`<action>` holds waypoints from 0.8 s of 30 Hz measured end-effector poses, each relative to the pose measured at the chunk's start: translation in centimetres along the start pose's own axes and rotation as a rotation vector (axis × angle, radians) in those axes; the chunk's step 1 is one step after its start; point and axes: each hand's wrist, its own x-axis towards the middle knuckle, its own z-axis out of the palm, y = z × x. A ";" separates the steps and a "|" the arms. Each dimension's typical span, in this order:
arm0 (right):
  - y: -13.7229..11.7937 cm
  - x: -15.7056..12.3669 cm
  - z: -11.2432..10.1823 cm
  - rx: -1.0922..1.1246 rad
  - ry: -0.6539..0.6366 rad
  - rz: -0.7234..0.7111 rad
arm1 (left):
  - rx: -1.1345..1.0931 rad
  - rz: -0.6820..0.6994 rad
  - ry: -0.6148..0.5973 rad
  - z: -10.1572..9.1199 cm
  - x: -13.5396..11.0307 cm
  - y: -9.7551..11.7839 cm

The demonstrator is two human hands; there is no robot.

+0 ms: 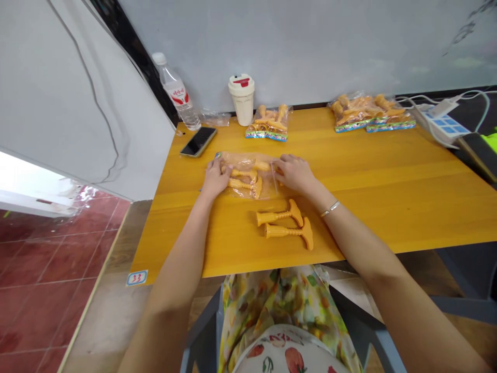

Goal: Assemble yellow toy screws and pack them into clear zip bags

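A clear plastic bag with several orange plastic pieces inside lies flat on the wooden table. My left hand rests on the bag's left end, fingers curled down onto it. My right hand presses on the bag's right end, fingers closed on the plastic. Two loose orange T-shaped pieces lie just in front of the bag, near my right wrist.
At the back stand a water bottle and a white lidded cup. A phone lies at the left. Filled bags of orange pieces sit along the wall. A power strip with cables is far right.
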 end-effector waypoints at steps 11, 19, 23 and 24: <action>-2.5 -0.6 -0.4 -0.046 -0.001 0.088 | -0.012 0.021 -0.020 0.6 -0.6 0.9; -1.4 0.4 1.9 0.727 -0.031 0.153 | -0.031 0.014 -0.016 0.6 -0.6 0.9; -0.9 1.3 2.8 1.346 -0.073 0.361 | 0.023 0.009 -0.033 0.4 -0.7 1.4; -0.8 1.4 2.8 1.468 -0.088 0.392 | 0.022 0.008 -0.034 0.4 -0.7 1.4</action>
